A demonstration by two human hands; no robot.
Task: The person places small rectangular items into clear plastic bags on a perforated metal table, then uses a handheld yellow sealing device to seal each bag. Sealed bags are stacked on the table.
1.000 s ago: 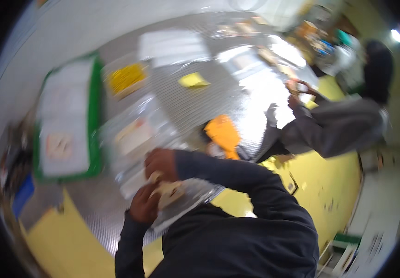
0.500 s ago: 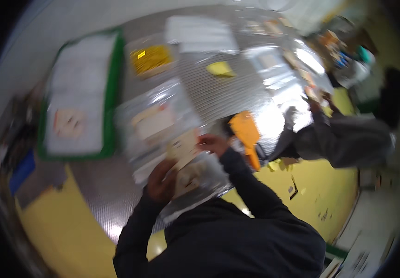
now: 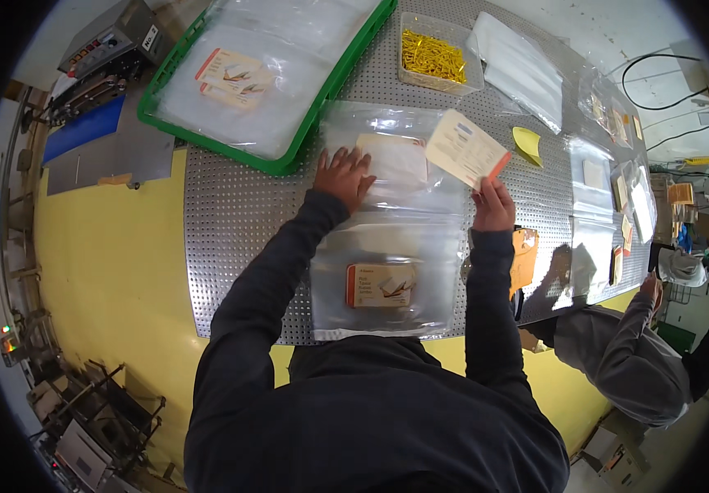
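Observation:
My left hand [image 3: 344,177] lies with fingers spread on a clear plastic bag [image 3: 408,201], next to a pale card [image 3: 393,158] showing through the film. Between thumb and fingers, my right hand [image 3: 494,205] grips a cream printed card [image 3: 463,148] with an orange edge, tilted above the bag's right side. Nearer my body is another clear bag [image 3: 432,316], and in it a red-edged card [image 3: 381,285] shows a picture.
A green tray [image 3: 301,148] holds plastic sheets and cards at left. Beyond are a clear tub [image 3: 463,82] of gold twist ties, white bags [image 3: 523,62] and a yellow slip [image 3: 527,146]. An orange pouch [image 3: 524,259] lies right; a co-worker [image 3: 617,345] stands further right.
The view has turned and steadied. My left hand has gone from beside the card to lying flat on the bag; my right hand now holds the card out to the right.

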